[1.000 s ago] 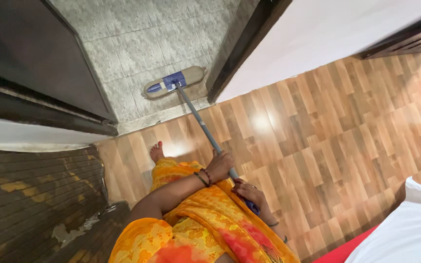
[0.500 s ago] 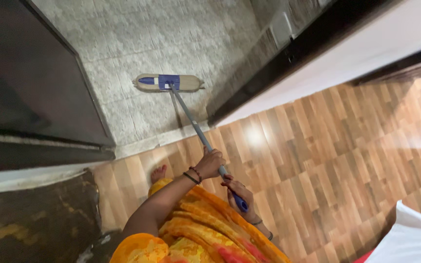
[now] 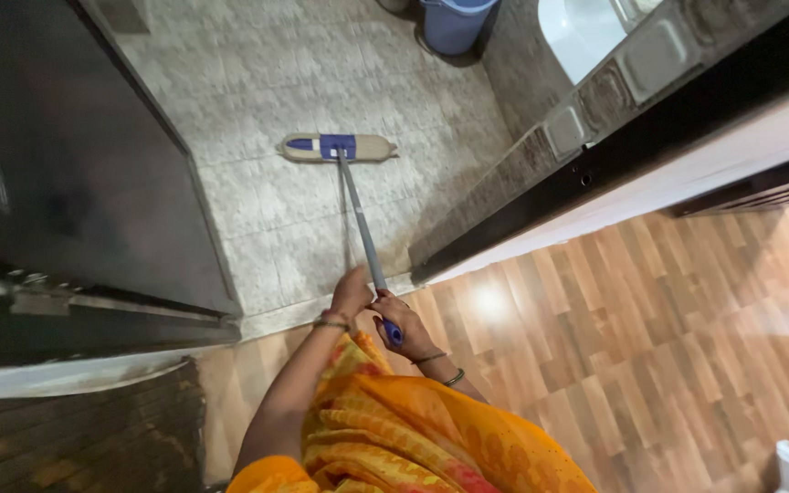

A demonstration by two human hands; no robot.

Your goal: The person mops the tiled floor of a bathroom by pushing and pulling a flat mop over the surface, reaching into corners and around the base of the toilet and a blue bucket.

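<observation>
Two hands, left hand (image 3: 351,294) and right hand (image 3: 401,321), clench the grey metal mop handle (image 3: 358,215), its flat beige mop head (image 3: 340,147) at twelve o'clock; wet grey floor tiles (image 3: 257,210) could cause slipping.

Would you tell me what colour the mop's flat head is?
Beige mop head with a blue centre plate, clearest in the head view.

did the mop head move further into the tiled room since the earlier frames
Yes. The mop head has slid deeper onto the grey tile floor, away from the threshold strip it lay close to earlier.
</observation>
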